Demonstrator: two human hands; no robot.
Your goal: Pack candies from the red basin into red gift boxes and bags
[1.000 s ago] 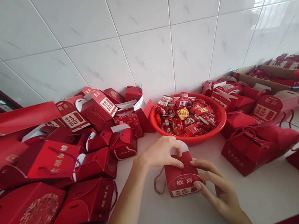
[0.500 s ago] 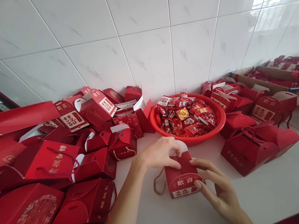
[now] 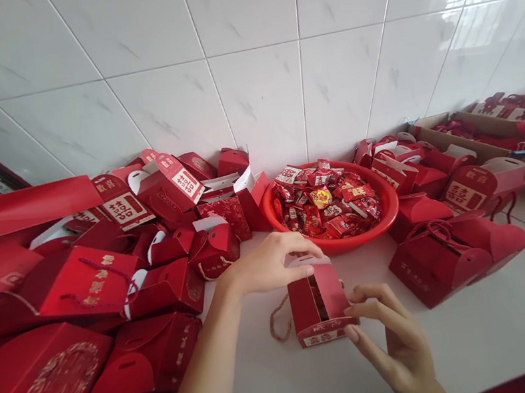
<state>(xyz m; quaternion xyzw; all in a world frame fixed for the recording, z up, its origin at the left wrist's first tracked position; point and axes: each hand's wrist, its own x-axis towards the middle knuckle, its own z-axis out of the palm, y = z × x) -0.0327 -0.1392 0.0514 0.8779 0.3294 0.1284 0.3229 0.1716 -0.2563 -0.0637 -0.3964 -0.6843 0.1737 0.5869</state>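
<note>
Curving the left hand [image 3: 277, 263] over the far end of a small red box [image 3: 304, 301], with thumb and fingers against it; cannot tell whether pinched on the flap. Touching its near right corner with fingertips of the right hand [image 3: 393, 336], holding thumb and fingers apart. Resting upright on the white counter [image 3: 286, 389], with a narrow gap along the top and a twine loop [image 3: 276, 329] out to the left. Just beyond, can see a red basin [image 3: 391, 211] full of wrapped sweets [image 3: 332, 201]. Further out, can see piled red boxes [image 3: 64, 370] on both sides, then a tiled wall [image 3: 254, 89] behind.
</note>
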